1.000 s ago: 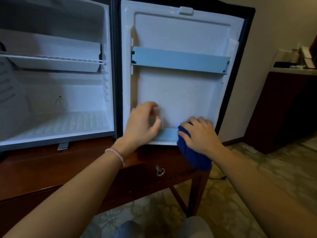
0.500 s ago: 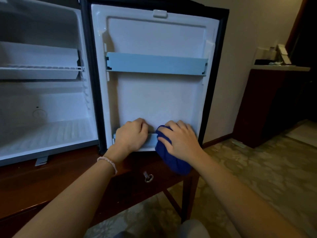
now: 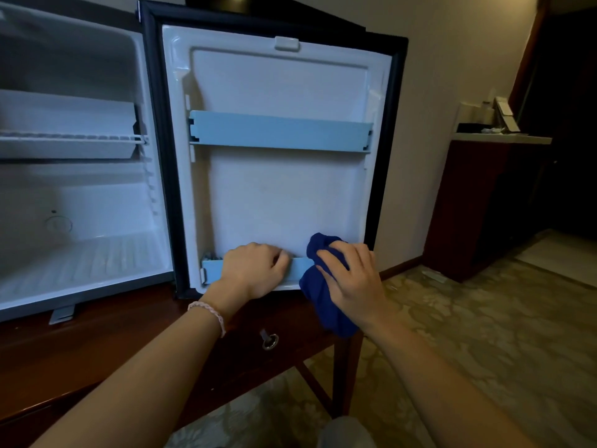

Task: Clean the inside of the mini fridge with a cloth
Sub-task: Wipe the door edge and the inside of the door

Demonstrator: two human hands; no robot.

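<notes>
Seen from a head camera, looking forward and down. At far left, open mini fridge (image 3: 80,195), white inside, with 1 wire shelf (image 3: 74,139) across the upper part and a ribbed floor below. Standing on a dark wooden table (image 3: 97,344), with a small metal key (image 3: 268,339) in the table's front edge.

Next, swung wide open, the fridge door (image 3: 277,195): white inner liner framed by a black seal. 2 pale blue rails on the liner: upper door rail (image 3: 279,132) about halfway up, lower door rail (image 3: 211,270) along the bottom edge.

Left hand (image 3: 255,273) on the lower door rail, fingers curled over its top edge, grasping it. Pale beaded bracelet (image 3: 210,313) on that wrist.

Just to the right, right hand (image 3: 352,282) clutching a bunched dark blue cloth (image 3: 323,295), fingers wrapped around it. Cloth pressed against the right end of the lower door rail, at the door's bottom corner, with part of it hanging below the door edge.

Further right, patterned carpet (image 3: 468,334) on the floor, then a dark wooden cabinet (image 3: 478,202) against the wall, small items on top too dim to identify.
</notes>
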